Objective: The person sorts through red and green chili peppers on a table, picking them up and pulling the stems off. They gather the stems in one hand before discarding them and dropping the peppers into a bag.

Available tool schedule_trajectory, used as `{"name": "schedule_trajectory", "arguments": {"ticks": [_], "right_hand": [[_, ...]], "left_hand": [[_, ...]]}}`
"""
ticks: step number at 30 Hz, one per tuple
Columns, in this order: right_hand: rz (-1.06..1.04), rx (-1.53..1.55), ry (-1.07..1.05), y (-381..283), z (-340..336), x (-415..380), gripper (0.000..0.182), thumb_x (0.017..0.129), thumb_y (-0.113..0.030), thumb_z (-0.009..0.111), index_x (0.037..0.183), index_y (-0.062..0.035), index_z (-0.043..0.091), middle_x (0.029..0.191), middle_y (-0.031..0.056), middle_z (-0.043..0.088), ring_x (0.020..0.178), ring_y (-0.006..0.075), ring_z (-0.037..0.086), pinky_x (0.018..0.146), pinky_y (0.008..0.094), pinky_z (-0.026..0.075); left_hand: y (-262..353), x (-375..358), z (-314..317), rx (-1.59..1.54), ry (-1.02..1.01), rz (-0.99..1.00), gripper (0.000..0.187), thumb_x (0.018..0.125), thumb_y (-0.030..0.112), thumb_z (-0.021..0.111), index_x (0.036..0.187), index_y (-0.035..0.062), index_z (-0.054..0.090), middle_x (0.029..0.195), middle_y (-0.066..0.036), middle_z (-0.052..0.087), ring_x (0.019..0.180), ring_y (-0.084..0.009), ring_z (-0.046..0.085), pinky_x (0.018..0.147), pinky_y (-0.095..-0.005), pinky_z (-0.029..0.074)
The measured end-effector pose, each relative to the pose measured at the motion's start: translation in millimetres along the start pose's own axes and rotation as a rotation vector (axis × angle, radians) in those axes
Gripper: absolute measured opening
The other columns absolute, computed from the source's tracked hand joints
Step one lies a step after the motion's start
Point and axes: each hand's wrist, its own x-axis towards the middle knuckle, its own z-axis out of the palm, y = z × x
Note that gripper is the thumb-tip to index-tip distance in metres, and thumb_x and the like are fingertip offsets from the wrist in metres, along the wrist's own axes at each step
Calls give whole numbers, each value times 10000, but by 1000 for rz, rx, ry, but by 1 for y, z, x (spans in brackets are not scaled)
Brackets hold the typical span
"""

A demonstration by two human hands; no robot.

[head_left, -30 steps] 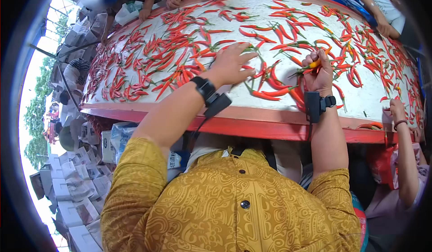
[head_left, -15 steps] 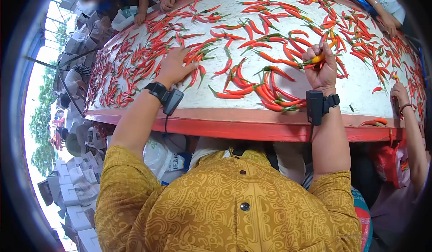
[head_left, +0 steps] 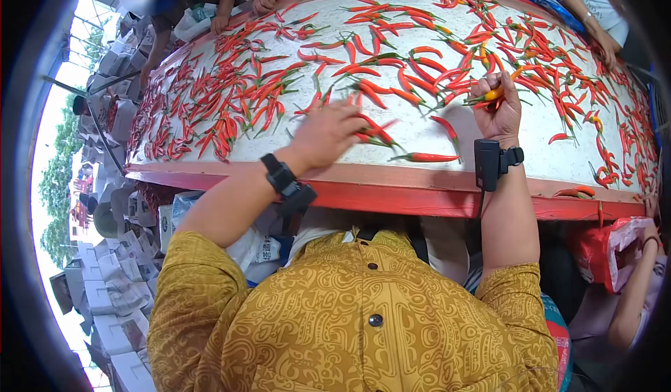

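Observation:
Many red chili peppers (head_left: 428, 158) with green stems lie spread over a white surface in front of me. My left hand (head_left: 325, 134), blurred by motion, reaches low over the near part of it with fingers stretched out to the right. Red chili peppers (head_left: 377, 130) lie right at and under its fingertips. Upright at centre right, my right hand (head_left: 500, 118) is closed around a few yellow-orange chili peppers (head_left: 493, 94), whose green stems poke out on the left. Its wrist carries a black strapped device.
A raised red rim (head_left: 391, 200) borders the surface, with a few peppers (head_left: 576, 191) resting on it at right. Other people's hands (head_left: 264, 2) are at the far edge. At right, a person's arm (head_left: 632, 287) is by a red plastic bag (head_left: 604, 255).
My left hand has swept right and toward me. The peppers and white surface have shifted left. The person at right has moved a hand from the surface to the red bag.

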Motion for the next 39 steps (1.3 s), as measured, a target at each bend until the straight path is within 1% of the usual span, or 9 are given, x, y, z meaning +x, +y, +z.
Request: {"name": "schedule_trajectory", "arguments": {"ticks": [7, 13, 20, 24, 28, 31, 35, 37, 39], "right_hand": [[7, -13, 41, -28, -8, -1, 167, 893, -199, 610, 825, -57, 555, 746, 43, 534, 685, 149, 498, 648, 285, 422], [-22, -67, 29, -62, -25, -1, 171, 890, -197, 615, 823, -56, 546, 730, 36, 524, 669, 144, 504, 628, 276, 439], [6, -5, 48, -90, -43, 3, 186, 868, -193, 639, 835, -53, 521, 722, 37, 511, 647, 147, 498, 607, 282, 436], [-5, -40, 36, -109, -54, 2, 179, 874, -191, 635, 839, -70, 508, 730, 27, 500, 650, 138, 493, 604, 275, 430], [-9, -28, 46, -132, -69, 2, 174, 872, -192, 638, 832, -72, 517, 726, 23, 502, 649, 134, 494, 606, 272, 434], [-26, -27, 74, -148, -76, 2, 169, 871, -189, 639, 825, -71, 527, 723, 24, 505, 647, 135, 494, 607, 273, 437], [-14, -8, 55, -162, -81, 3, 164, 872, -171, 634, 816, -53, 534, 714, 31, 505, 650, 145, 490, 602, 275, 428], [-8, -4, 60, -168, -82, 1, 169, 876, -170, 627, 810, -47, 532, 710, 35, 504, 655, 149, 491, 599, 276, 424], [12, -33, 0, -178, -87, 1, 171, 880, -173, 620, 807, -46, 530, 710, 35, 505, 664, 150, 494, 599, 276, 424]], "left_hand": [[-18, 32, -22, -68, 151, -234, 129, 794, 129, 607, 895, 64, 654, 1046, -96, 622, 1054, -301, 540, 867, -405, 427], [-11, 75, 22, 70, 134, -10, 235, 788, 109, 567, 1011, 84, 639, 1057, -120, 620, 974, -294, 578, 863, -404, 465], [-15, 109, 17, 140, 49, -357, 300, 785, 102, 574, 1075, 138, 644, 1134, -97, 590, 1018, -293, 567, 869, -427, 460], [51, 186, 38, -141, 160, -58, 416, 795, 263, 641, 1197, 171, 589, 1286, -144, 510, 1142, -342, 496, 980, -404, 396], [102, 218, 77, -44, 46, -66, 458, 833, 311, 569, 1269, 176, 533, 1357, -118, 454, 1236, -319, 422, 1006, -450, 358], [106, 211, 76, 143, -111, -155, 492, 869, 385, 479, 1307, 160, 477, 1368, -71, 455, 1286, -278, 383, 952, -616, 315], [87, 200, 56, 301, -29, -260, 315, 853, 316, 536, 1057, 106, 651, 1281, -72, 527, 1208, -265, 461, 912, -538, 387], [74, 222, 59, 192, 133, -124, 234, 827, 258, 581, 937, 77, 681, 1127, -103, 610, 1041, -286, 566, 844, -451, 446], [83, 255, 65, -125, 148, -288, 213, 828, 250, 563, 915, 96, 681, 961, -115, 638, 914, -314, 588, 804, -428, 458]]}}
